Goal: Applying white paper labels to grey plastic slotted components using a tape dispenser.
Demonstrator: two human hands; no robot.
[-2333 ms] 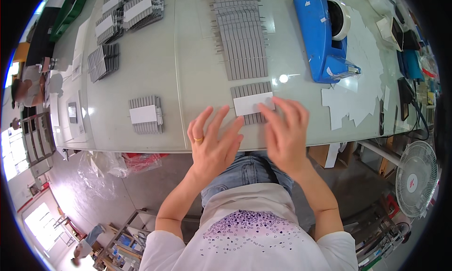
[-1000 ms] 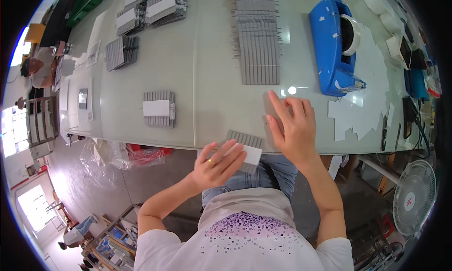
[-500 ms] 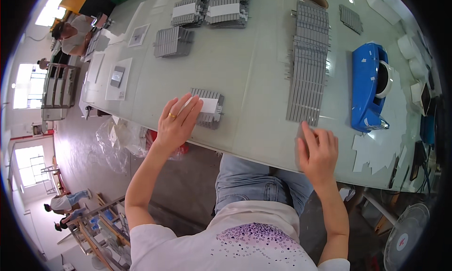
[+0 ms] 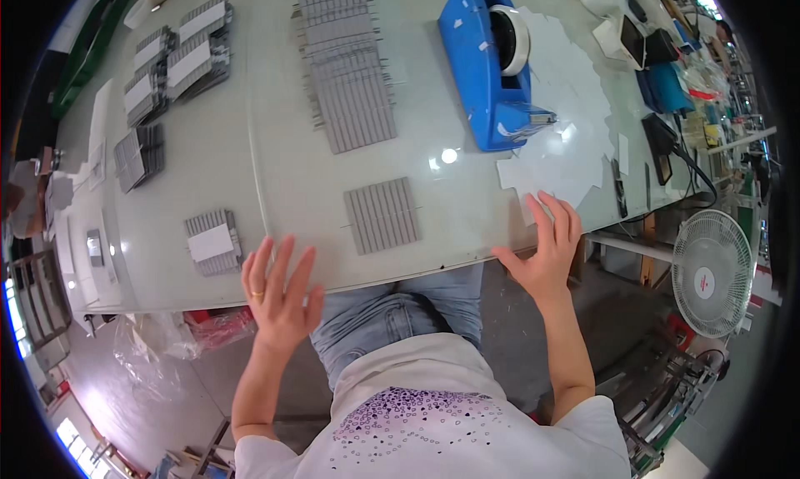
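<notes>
My left hand [image 4: 282, 300] hovers at the table's front edge with fingers spread and nothing in it. Just left of it lies a stack of grey slatted pieces [image 4: 198, 227] topped by a white card [image 4: 211, 243]. Between my hands, a grey slatted piece [image 4: 382, 216] rests alone on the table, with thin pins at its sides. My right hand [image 4: 546, 258] is open, its fingertips over or at the lower edge of a spread of white paper pieces [image 4: 575, 104]. Whether they touch the paper I cannot tell. Farther back, a long overlapping row of grey slatted pieces [image 4: 354, 87] extends away from me.
A blue tape dispenser [image 4: 475, 71] stands beside the paper pieces. Several card-topped grey stacks [image 4: 190, 65] sit at the far left, with a bare grey stack [image 4: 140, 157] nearer. A fan [image 4: 712, 262] stands right of the table. A black cable [image 4: 698, 171] runs along the right side.
The view has swung right. My left hand has come off the card-topped stack. A grey slatted piece now lies apart from the row's near end, and my right hand has moved right to the paper pieces.
</notes>
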